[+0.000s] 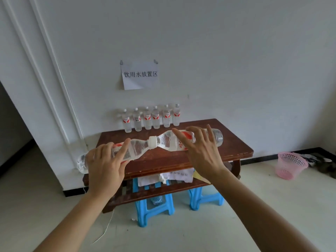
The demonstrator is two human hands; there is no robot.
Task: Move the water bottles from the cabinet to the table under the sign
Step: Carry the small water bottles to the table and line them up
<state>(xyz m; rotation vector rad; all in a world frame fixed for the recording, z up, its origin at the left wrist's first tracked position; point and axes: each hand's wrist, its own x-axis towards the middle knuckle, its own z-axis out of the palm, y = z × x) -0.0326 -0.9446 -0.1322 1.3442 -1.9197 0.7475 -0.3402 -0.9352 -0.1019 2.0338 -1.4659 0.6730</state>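
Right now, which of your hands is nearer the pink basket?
Right. The right hand holds a bottle over the table, left of the pink basket; the left hand holds the other bottle farther left.

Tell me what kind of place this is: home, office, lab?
Probably a plain home or small-office room used as a water station: paper sign on the white wall, water bottles lined up on the wooden table below, blue plastic stools underneath.
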